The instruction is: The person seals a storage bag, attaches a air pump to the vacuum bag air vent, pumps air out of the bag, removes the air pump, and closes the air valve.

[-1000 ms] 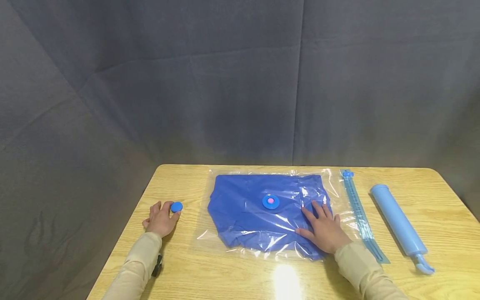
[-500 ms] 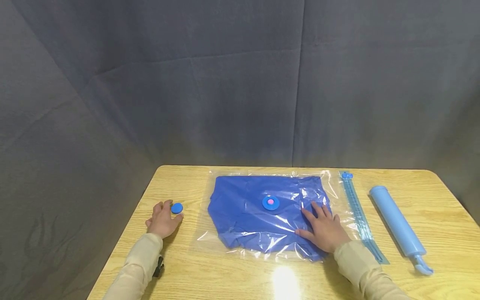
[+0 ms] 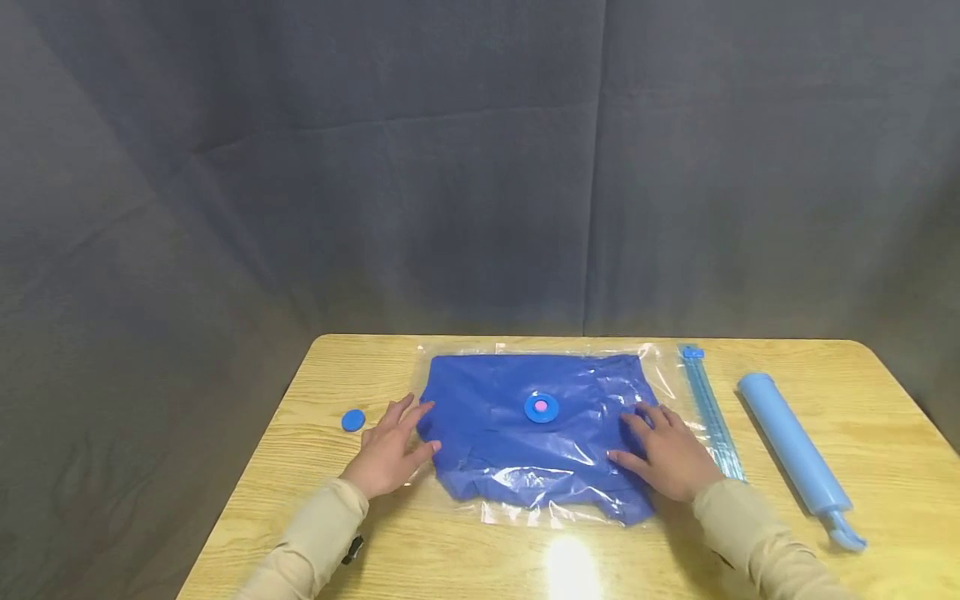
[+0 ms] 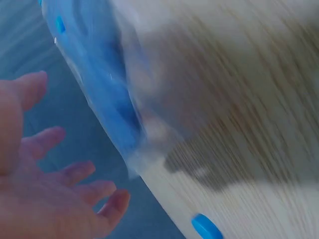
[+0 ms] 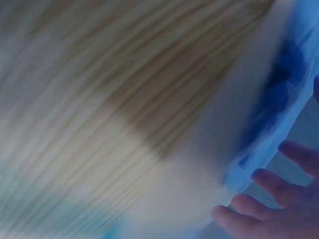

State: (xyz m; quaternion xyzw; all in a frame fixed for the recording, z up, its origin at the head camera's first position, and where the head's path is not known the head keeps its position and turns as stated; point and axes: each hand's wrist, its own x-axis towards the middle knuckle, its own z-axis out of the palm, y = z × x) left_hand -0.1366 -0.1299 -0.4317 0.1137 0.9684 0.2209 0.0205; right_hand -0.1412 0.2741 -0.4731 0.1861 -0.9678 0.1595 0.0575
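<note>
A clear plastic vacuum storage bag point(image 3: 666, 373) with folded blue fabric point(image 3: 491, 417) inside lies flat in the head view. Its round blue valve point(image 3: 541, 407), pink in the middle, faces up. My left hand point(image 3: 384, 457) is over the bag's left edge, fingers spread and holding nothing. On the bag's right part is my right hand point(image 3: 671, 457), its fingers apart and slightly bent over the fabric. Both wrist views show loosely spread fingers beside the bag. A round blue cap point(image 3: 353, 420) lies on the table left of my left hand; the left wrist view catches it low down.
A light blue hand pump point(image 3: 797, 446) lies slanted at the right of the wooden table point(image 3: 450, 567). Between it and the fabric runs the bag's teal zip strip point(image 3: 708, 400), with a blue slider point(image 3: 693, 352) at its far end. A grey curtain point(image 3: 465, 208) hangs behind.
My left hand has let go of the blue cap, leaving it on the table, and moved right to the bag's left edge. My right hand has shifted slightly right, its fingers more bent.
</note>
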